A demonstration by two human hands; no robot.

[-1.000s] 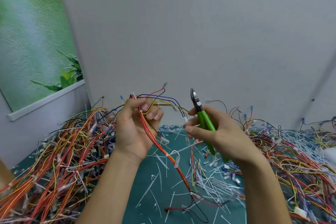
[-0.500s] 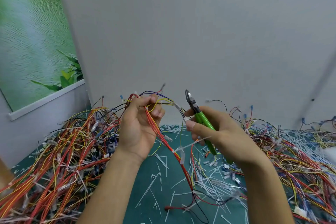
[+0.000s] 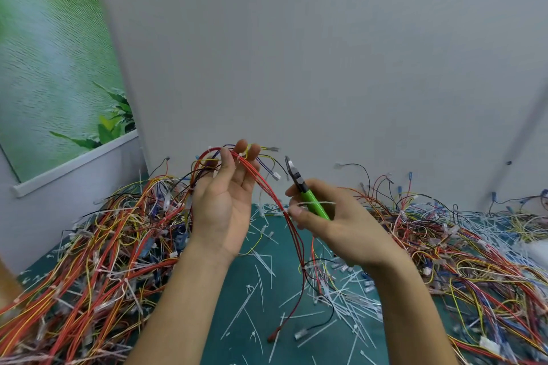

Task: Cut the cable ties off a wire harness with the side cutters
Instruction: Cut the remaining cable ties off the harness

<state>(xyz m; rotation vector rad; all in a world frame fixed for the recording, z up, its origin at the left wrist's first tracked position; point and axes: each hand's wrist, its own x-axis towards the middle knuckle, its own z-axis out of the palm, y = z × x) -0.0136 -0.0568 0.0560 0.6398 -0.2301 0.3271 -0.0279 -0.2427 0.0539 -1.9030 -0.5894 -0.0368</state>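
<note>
I see left hand (image 3: 225, 210) held up, palm toward me. Thumb and fingers pinch wire harness (image 3: 268, 194) near top. Red wires bend down from there to green mat (image 3: 281, 293). Right hand (image 3: 341, 228) grips side cutters (image 3: 307, 195) by green handle, metal tip pointing up, just beside harness. Same hand pinches thin white cable tie (image 3: 318, 203) lying across handle, one end by red wires. Many cut ties (image 3: 264, 270) lie on mat. Left wire pile (image 3: 98, 252) and right wire pile (image 3: 459, 246) sit either side.

No legible text, label, brand or number anywhere.
</note>
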